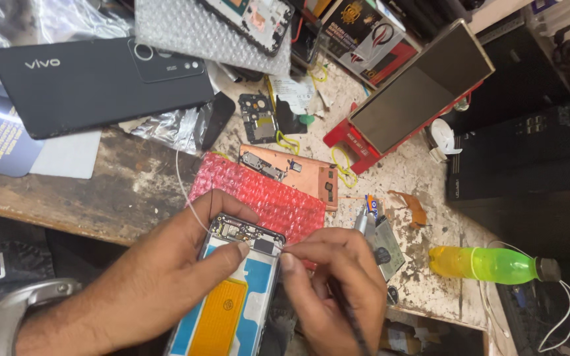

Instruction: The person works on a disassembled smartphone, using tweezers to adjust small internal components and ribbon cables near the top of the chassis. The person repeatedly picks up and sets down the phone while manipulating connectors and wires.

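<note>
Head view: opened phone (232, 296) at the near edge of the tabletop (126, 191), back cover off, orange and blue inner parts facing up.
Left hand (159, 277): wrapped around the phone's left side, thumb pressed by its top board, apparently to steady it; wrist enters from lower left, wearing a metal watch band (14, 310).
Right hand (334, 283): fingertips pinched together on a thin tool at the phone's upper right corner; what lies under the tips cannot be told.
Surroundings: red bubble wrap (265, 194) just beyond the phone; black phone (94, 82) far left; green bottle (486, 264) lying at right.
</note>
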